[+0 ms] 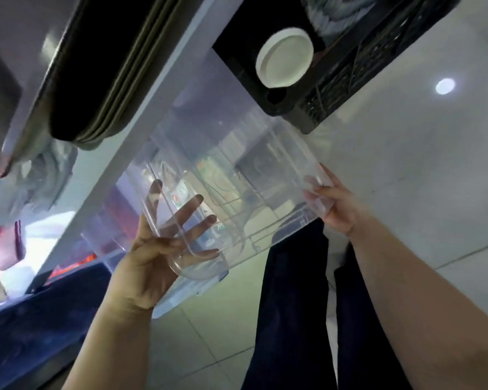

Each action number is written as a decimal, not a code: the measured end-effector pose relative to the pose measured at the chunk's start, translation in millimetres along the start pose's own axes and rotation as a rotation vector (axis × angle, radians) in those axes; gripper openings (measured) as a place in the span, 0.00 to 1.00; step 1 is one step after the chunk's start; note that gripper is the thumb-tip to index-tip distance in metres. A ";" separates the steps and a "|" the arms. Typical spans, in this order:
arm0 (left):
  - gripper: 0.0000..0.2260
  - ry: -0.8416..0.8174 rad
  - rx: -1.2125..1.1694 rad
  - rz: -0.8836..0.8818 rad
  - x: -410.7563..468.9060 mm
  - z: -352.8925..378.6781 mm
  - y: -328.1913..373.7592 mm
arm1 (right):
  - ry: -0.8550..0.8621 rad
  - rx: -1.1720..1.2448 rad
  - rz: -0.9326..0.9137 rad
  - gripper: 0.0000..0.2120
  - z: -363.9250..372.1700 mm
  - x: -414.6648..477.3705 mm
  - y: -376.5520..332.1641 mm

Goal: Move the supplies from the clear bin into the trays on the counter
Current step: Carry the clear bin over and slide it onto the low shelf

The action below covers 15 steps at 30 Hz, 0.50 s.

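The clear bin [231, 153] is held up off the floor, tilted, between both hands in the middle of the head view. My left hand [155, 249] presses its spread fingers against the bin's near left corner. My right hand [335, 204] grips the bin's right rim with closed fingers. Through the clear walls I see no supplies inside, though the view is blurred. A stack of dark trays [102, 66] rests on the counter at the upper left, beside the white counter edge [141, 128].
A black crate [347, 77] stands at the top right with a white round lid [283, 59] on its corner. Grey tiled floor [420, 153] fills the right side. My dark trouser legs [293, 305] are below the bin. Blurred coloured items sit under the counter at left.
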<state>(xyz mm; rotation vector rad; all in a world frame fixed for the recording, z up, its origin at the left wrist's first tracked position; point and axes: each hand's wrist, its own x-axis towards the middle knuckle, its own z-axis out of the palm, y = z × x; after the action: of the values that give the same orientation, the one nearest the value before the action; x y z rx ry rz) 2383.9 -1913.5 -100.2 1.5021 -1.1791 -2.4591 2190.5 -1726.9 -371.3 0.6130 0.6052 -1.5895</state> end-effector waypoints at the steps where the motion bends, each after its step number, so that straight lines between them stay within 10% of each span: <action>1: 0.39 -0.002 -0.070 0.010 -4.4 -5.8 -3.6 | 0.000 -0.044 -0.012 0.30 3.3 -8.9 -2.7; 15: 0.35 -0.017 -0.270 0.118 -41.7 -61.3 -15.1 | 0.200 -0.176 -0.192 0.32 76.3 -88.3 12.9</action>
<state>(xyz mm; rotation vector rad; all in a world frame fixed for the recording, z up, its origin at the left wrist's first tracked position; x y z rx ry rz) 2458.8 -1922.4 -93.4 1.3027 -0.8663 -2.4381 2208.3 -1717.9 -255.5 0.5993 0.9674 -1.6421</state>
